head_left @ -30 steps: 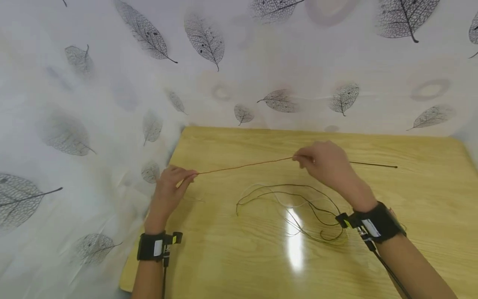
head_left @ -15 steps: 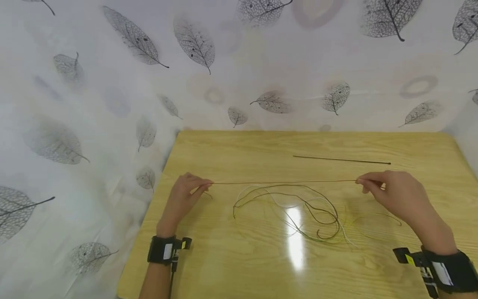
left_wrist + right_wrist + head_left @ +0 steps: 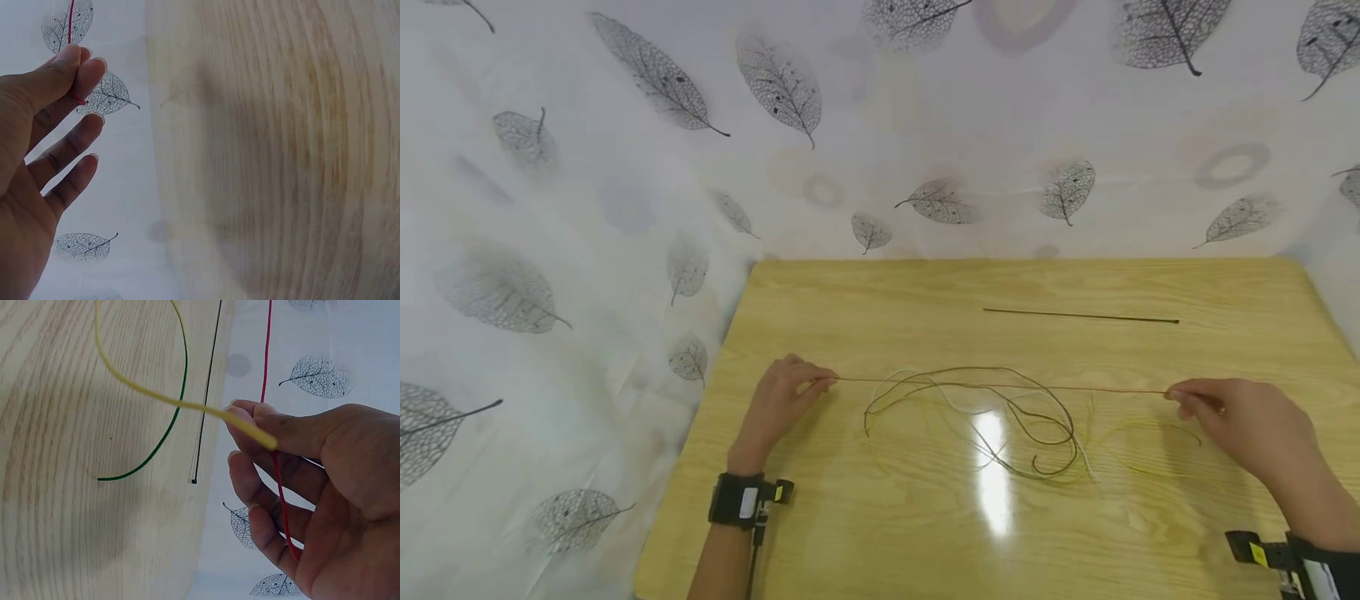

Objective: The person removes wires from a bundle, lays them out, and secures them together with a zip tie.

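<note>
One red cord (image 3: 266, 356), left grip (image 3: 778, 406) to right grip (image 3: 1249, 423)

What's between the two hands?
In the head view, a red cord spans from left hand to right hand; loose cords on the tabletop show between them too.

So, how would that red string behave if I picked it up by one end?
Probably light: the red string looks thin. Likely bendy: its tail curves slightly beyond the right hand. It runs straight to the left hand, perhaps only because it's pulled, so it might droop.
</note>
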### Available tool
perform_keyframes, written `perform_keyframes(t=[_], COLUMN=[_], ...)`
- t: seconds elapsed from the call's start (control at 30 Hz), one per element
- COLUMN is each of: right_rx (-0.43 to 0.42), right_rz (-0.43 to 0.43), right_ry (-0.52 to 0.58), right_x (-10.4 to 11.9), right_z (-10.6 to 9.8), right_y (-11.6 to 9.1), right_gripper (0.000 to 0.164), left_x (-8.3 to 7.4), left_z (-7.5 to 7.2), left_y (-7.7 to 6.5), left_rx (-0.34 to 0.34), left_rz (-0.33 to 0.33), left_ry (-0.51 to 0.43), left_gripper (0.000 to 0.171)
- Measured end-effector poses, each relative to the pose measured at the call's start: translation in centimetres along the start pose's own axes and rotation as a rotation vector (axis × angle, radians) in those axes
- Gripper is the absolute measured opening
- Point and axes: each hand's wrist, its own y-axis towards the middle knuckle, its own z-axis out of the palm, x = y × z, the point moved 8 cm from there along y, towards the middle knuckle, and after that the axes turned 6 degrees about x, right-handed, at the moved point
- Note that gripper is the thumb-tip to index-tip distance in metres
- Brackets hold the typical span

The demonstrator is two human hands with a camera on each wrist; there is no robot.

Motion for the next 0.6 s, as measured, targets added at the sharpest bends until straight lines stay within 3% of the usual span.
perform_keyframes(t=[0.27, 0.43, 0.6], right_rx=[0.173, 0.2, 0.197], right_rz=[0.054, 0.008, -0.007], right_ry=[0.074, 0.101, 0.097], right_x=[-0.8, -0.4, 0.1], right_z=[2.4, 3.5, 3.9], right_y=[0.0, -0.1, -0.3], right_gripper=[0.031, 0.033, 0.036], left_x=[0.5, 0.5, 0.3], left_z=[1.9, 3.1, 4.2], left_y=[0.1, 0.1, 0.4], left_rx=[0.068, 0.132, 0.181], left_rz=[-0.085, -0.133, -0.136], left_ry=[0.037, 0.05, 0.088], left_gripper=[0.013, 0.011, 0.007])
